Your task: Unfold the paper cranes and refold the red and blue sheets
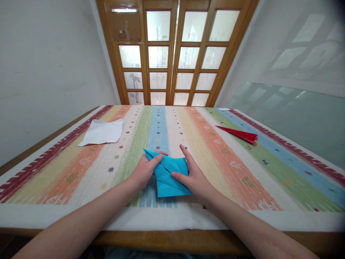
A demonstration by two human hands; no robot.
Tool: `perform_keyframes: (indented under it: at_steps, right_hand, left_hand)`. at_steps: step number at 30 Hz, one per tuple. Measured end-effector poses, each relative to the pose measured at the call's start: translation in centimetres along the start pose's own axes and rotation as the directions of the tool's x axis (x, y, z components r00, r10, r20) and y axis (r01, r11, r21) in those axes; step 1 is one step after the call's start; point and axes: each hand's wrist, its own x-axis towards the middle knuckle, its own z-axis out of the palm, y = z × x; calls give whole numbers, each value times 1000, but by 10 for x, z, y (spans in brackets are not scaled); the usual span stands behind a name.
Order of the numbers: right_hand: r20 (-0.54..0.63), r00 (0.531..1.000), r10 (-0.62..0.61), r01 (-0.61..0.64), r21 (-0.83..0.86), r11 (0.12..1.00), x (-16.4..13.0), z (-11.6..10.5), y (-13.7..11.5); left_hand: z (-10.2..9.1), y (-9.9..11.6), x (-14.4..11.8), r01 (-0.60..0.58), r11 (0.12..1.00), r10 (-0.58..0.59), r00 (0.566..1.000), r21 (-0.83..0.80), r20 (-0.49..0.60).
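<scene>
A partly folded sheet of blue paper [169,183] is held over the near middle of the table, with creases and a raised pointed corner at its upper left. My left hand [147,169] pinches that upper left part, thumb on top and fingers behind the paper. On the paper's right side my right hand [192,172] grips it, thumb pressed on the front face. The right index finger sticks up past the upper edge, and the other right fingers are mostly hidden behind the sheet.
A white sheet of paper [102,132] lies at the left. Toward the right rests a folded red paper plane [239,134]. The table wears a striped tablecloth [134,140]. Walls flank it, with a glass panel [291,115] at the right and a wooden door [172,54] beyond.
</scene>
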Motion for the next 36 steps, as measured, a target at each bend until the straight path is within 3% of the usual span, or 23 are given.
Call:
perform_keyframes:
  at_steps: [3,8,16,21,28,36]
  right_hand:
    - [52,996,78,-85,152,985,4,0,1]
    - [117,986,118,-145,264,953,7,2,1]
    - [212,959,190,-250,308,918,6,8,11]
    - [296,923,245,-341,333,879,3,13,7]
    - [427,872,238,-353,214,911,3,12,12]
    - [418,882,217,-263,55,963,3,8,3]
  left_hand:
    - [-2,2,0,52,998,-53,998,20,37]
    - [-2,1,2,112,989,-125,981,97,146]
    - [0,-4,5,19,980,-34,997,197,73]
    - [3,-5,6,-21,969,-9,993,248,120]
    - [9,-3,3,-162,908,78,972,386,223]
    - [13,8,1,-197,863,83,964,465,253]
